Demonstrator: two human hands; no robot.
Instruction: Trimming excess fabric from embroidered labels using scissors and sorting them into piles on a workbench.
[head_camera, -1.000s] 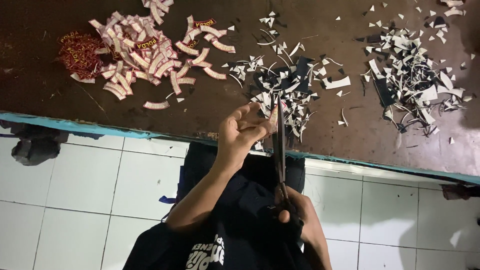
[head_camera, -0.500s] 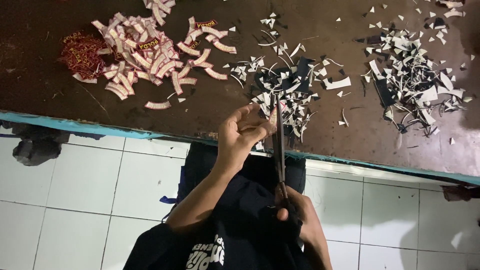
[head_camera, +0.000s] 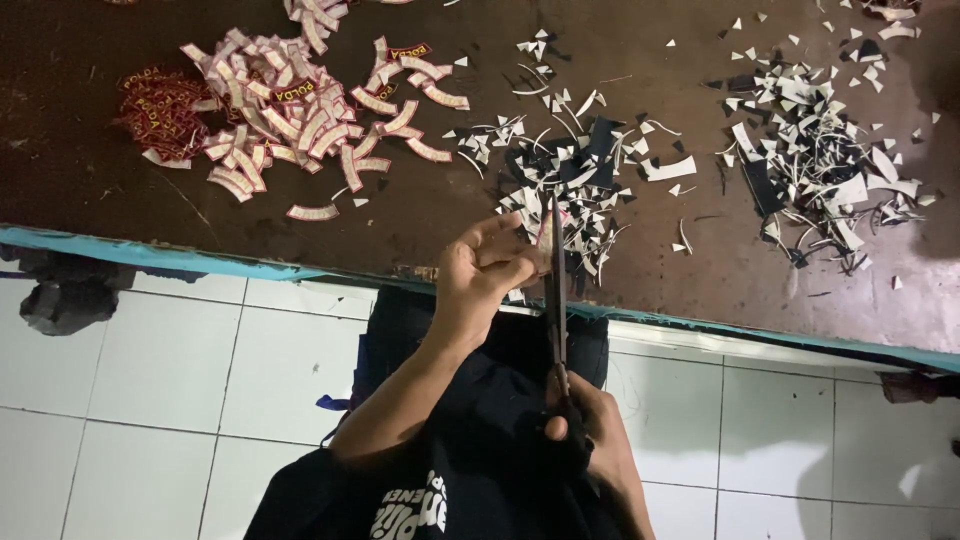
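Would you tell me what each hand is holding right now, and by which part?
The right hand grips the scissors by their handles. The left hand pinches a small patch by its edge, against the blades.

Head camera looks steeply down, close over the table edge.

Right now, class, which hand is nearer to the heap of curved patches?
Left. The left hand sits at the table edge, right of the patches. The right hand grips scissors, lower down.
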